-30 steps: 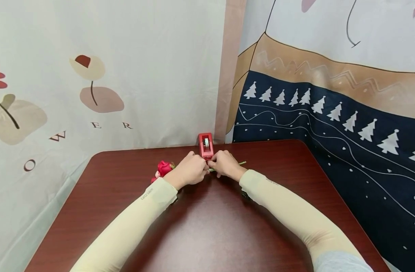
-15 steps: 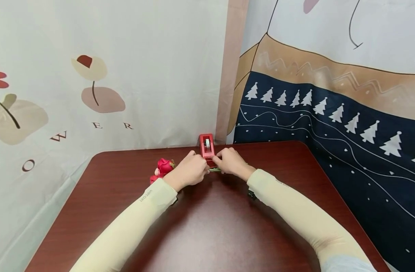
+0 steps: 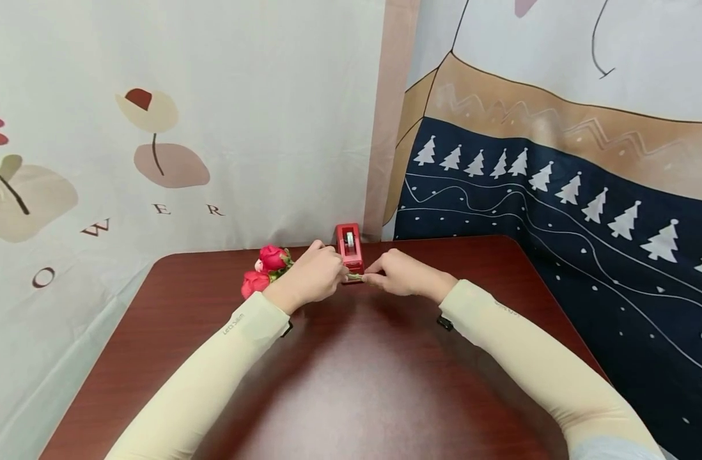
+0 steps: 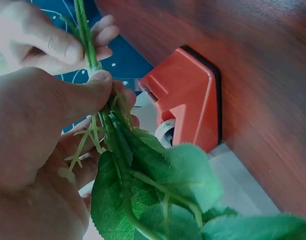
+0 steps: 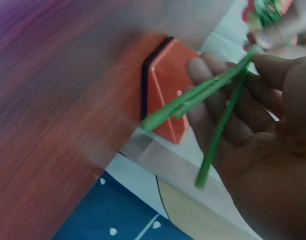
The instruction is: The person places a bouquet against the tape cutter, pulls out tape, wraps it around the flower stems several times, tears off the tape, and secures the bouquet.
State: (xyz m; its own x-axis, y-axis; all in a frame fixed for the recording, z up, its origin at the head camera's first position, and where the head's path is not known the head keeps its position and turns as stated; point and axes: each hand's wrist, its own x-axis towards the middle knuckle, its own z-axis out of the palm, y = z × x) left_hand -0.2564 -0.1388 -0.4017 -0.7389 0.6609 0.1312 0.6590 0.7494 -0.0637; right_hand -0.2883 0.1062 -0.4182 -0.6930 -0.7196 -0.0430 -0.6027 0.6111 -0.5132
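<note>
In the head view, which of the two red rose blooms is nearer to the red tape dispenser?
The upper red rose bloom; the lower red rose bloom sits farther left, beside the cream left sleeve.

Your head camera looks forward and down from farther back; both wrist cameras sit close, sharing green stems (image 5: 190,97) and the tape dispenser (image 4: 197,100), right of centre in the left frame, upper middle in the right.

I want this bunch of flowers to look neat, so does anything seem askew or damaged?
One slight oddity: in the right wrist view, one green stem slants away from the other stems, so their ends splay instead of lying together. Otherwise I see nothing spilled or broken.
</note>
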